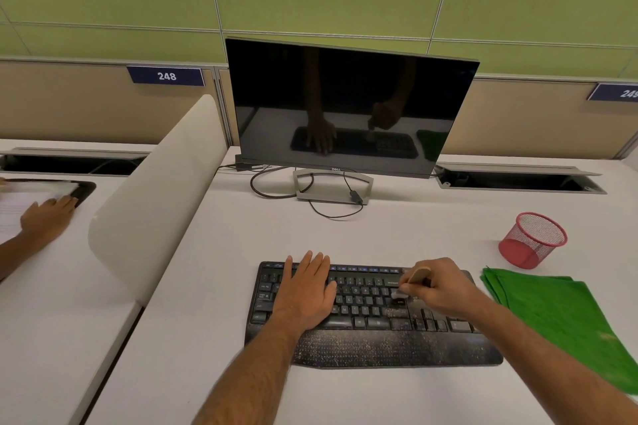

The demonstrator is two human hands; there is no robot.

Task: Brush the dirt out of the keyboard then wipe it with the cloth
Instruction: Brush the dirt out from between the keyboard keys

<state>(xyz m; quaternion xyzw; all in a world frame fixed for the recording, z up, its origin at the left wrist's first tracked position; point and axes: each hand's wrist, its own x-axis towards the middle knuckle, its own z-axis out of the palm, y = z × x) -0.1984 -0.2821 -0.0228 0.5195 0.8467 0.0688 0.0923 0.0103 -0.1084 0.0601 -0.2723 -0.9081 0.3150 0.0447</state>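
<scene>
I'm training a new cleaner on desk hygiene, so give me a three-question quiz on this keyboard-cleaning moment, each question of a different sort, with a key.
1. True or false: the green cloth lies on the keyboard.
2. Multiple choice: what does the right hand grip? A) the cloth B) a small brush C) the red mesh cup
3. Fill in: the left hand rests flat on the keyboard's ____ half.

Key:
1. False; it lies on the desk, right of the keyboard.
2. B; its bristles are down on the keys.
3. Left; pale specks show on the palm rest.
</scene>
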